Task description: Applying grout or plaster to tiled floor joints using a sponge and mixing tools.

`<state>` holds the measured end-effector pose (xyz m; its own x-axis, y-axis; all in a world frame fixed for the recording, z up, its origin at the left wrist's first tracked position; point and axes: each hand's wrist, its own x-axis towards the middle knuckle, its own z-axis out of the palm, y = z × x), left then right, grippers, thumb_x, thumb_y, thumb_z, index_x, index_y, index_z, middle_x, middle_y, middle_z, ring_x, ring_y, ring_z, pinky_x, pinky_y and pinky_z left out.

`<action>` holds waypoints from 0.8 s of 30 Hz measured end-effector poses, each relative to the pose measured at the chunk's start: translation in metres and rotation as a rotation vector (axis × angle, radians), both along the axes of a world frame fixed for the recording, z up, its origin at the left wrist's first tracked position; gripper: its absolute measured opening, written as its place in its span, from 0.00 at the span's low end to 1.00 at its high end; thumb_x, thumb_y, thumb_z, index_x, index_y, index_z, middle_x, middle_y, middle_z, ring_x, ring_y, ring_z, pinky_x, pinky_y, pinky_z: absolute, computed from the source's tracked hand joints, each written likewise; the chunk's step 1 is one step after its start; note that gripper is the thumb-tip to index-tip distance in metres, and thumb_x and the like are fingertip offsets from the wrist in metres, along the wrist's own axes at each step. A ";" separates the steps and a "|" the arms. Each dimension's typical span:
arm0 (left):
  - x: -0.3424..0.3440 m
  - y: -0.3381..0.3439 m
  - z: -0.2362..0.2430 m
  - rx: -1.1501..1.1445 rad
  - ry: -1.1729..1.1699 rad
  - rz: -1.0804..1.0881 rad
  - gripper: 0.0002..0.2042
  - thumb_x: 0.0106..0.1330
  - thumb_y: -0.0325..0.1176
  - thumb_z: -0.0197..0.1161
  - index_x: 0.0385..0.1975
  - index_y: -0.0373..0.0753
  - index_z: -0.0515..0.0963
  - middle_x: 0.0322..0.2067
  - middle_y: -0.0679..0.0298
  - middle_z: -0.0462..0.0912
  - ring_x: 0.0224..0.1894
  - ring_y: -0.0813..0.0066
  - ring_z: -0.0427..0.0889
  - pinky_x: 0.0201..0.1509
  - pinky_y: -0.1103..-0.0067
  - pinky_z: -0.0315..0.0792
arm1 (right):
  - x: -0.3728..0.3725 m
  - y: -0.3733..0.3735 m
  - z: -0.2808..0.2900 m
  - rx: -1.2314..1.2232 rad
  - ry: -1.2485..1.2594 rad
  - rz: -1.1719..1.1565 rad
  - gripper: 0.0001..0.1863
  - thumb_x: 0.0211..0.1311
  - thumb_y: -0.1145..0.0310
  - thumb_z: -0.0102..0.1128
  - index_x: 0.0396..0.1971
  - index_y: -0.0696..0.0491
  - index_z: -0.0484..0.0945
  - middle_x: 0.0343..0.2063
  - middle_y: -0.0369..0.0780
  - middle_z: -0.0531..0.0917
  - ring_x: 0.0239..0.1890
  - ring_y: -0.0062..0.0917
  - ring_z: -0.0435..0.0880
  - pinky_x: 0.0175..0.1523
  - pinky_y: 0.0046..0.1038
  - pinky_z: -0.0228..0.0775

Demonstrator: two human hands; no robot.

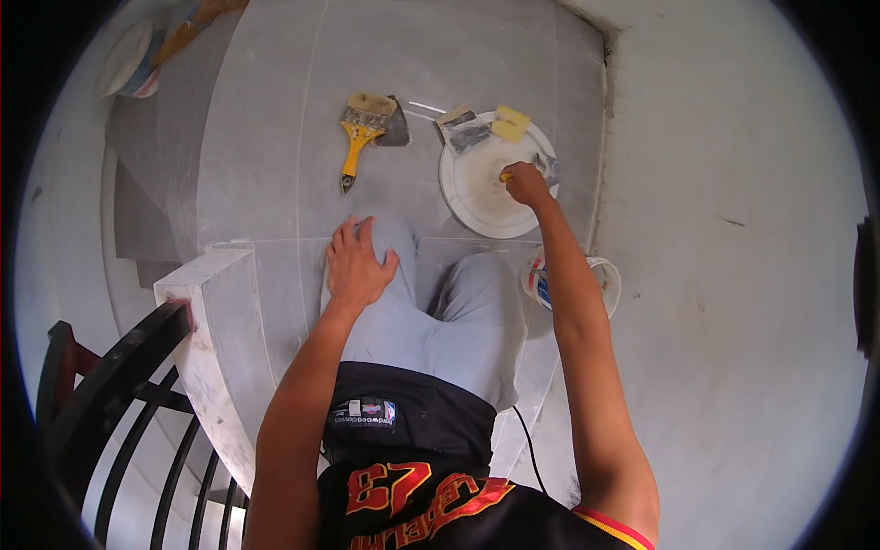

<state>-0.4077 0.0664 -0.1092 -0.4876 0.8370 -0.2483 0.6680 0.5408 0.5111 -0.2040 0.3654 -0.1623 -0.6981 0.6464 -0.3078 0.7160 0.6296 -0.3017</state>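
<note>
My right hand [527, 185] is closed over a white round lid [481, 206] on the floor. From the fist pokes the yellow end of a small tool [505, 177]; the rest is mostly hidden by my fingers. Beside the knuckles shows a grey-smeared flat piece [548, 167]; I cannot tell whether it belongs to that tool. At the lid's far edge lie a flat scraper [466, 131] with grey smears and a yellow notched spreader [510, 124]. My left hand [357, 266] rests on my left knee, fingers apart, holding nothing.
A yellow-handled paintbrush [357, 137] lies on the grey tiles, overlapping a dark flat piece [398, 126]. A white bucket [605, 280] stands by my right knee, against the wall side. Black railing [119, 376] and a pale post [215, 284] are at left; another bucket [133, 60] is far left.
</note>
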 end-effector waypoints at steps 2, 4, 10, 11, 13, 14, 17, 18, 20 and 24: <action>-0.001 -0.001 -0.001 0.005 0.000 0.001 0.28 0.52 0.42 0.59 0.54 0.37 0.67 0.54 0.57 0.63 0.57 0.58 0.60 0.58 0.64 0.57 | -0.006 -0.001 -0.006 0.008 -0.102 -0.025 0.11 0.46 0.73 0.52 0.30 0.52 0.81 0.29 0.51 0.81 0.34 0.44 0.81 0.41 0.40 0.73; -0.002 0.000 -0.002 0.010 0.001 0.000 0.29 0.52 0.42 0.59 0.54 0.37 0.67 0.54 0.57 0.63 0.57 0.57 0.60 0.58 0.64 0.56 | -0.008 -0.002 -0.011 0.021 -0.203 -0.051 0.12 0.48 0.70 0.52 0.32 0.50 0.81 0.31 0.50 0.81 0.36 0.46 0.80 0.44 0.42 0.73; -0.002 0.002 -0.002 0.007 0.000 0.005 0.29 0.52 0.42 0.59 0.54 0.37 0.67 0.54 0.56 0.63 0.57 0.57 0.60 0.58 0.63 0.56 | -0.007 -0.003 -0.010 0.062 -0.243 -0.096 0.13 0.50 0.69 0.51 0.36 0.54 0.78 0.32 0.51 0.81 0.37 0.47 0.79 0.42 0.43 0.71; -0.002 0.001 -0.002 0.008 0.005 0.007 0.29 0.52 0.42 0.59 0.54 0.37 0.67 0.54 0.56 0.63 0.57 0.57 0.60 0.58 0.63 0.56 | -0.006 -0.003 -0.007 0.044 -0.191 -0.127 0.15 0.50 0.67 0.53 0.38 0.54 0.78 0.34 0.51 0.81 0.38 0.46 0.79 0.43 0.42 0.72; 0.000 0.003 -0.001 -0.017 -0.029 0.003 0.28 0.52 0.43 0.59 0.54 0.38 0.67 0.54 0.56 0.62 0.57 0.57 0.60 0.58 0.64 0.56 | -0.003 -0.006 0.003 0.030 -0.136 -0.159 0.16 0.50 0.66 0.54 0.40 0.53 0.78 0.35 0.51 0.81 0.39 0.46 0.79 0.45 0.41 0.72; 0.001 0.003 -0.002 -0.012 -0.027 0.003 0.28 0.52 0.43 0.59 0.54 0.38 0.67 0.54 0.56 0.62 0.57 0.57 0.60 0.58 0.64 0.56 | 0.001 -0.006 0.009 0.015 -0.073 -0.148 0.19 0.49 0.64 0.57 0.43 0.53 0.77 0.37 0.51 0.80 0.40 0.46 0.79 0.45 0.39 0.72; 0.004 0.004 -0.004 0.007 -0.014 -0.006 0.28 0.53 0.43 0.59 0.54 0.38 0.66 0.55 0.57 0.62 0.58 0.58 0.59 0.59 0.64 0.56 | 0.024 -0.011 0.030 0.010 0.087 -0.177 0.23 0.49 0.61 0.62 0.46 0.52 0.76 0.39 0.51 0.80 0.40 0.42 0.80 0.46 0.35 0.71; 0.004 0.005 -0.002 0.000 -0.027 -0.004 0.28 0.53 0.43 0.59 0.55 0.39 0.66 0.55 0.57 0.62 0.58 0.58 0.59 0.59 0.64 0.56 | 0.033 -0.013 0.040 0.016 0.190 -0.208 0.24 0.49 0.60 0.63 0.47 0.53 0.76 0.40 0.50 0.80 0.40 0.40 0.81 0.46 0.33 0.71; 0.001 0.000 -0.003 -0.019 -0.030 0.002 0.28 0.53 0.43 0.59 0.55 0.39 0.66 0.56 0.58 0.61 0.58 0.58 0.59 0.59 0.64 0.56 | 0.051 -0.027 0.061 0.008 0.338 -0.284 0.23 0.50 0.60 0.64 0.46 0.55 0.76 0.36 0.44 0.82 0.37 0.30 0.81 0.43 0.28 0.71; 0.000 -0.004 -0.005 -0.023 -0.006 0.011 0.28 0.53 0.43 0.59 0.55 0.39 0.66 0.56 0.59 0.61 0.58 0.59 0.59 0.59 0.64 0.56 | 0.104 -0.072 0.152 -0.276 0.454 -0.603 0.20 0.50 0.65 0.62 0.44 0.56 0.76 0.35 0.37 0.80 0.35 0.20 0.76 0.41 0.22 0.70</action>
<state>-0.4077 0.0629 -0.1146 -0.4953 0.8255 -0.2705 0.6588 0.5600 0.5024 -0.0995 0.2931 -0.0104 -0.3485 0.8940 -0.2817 0.6792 0.0337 -0.7332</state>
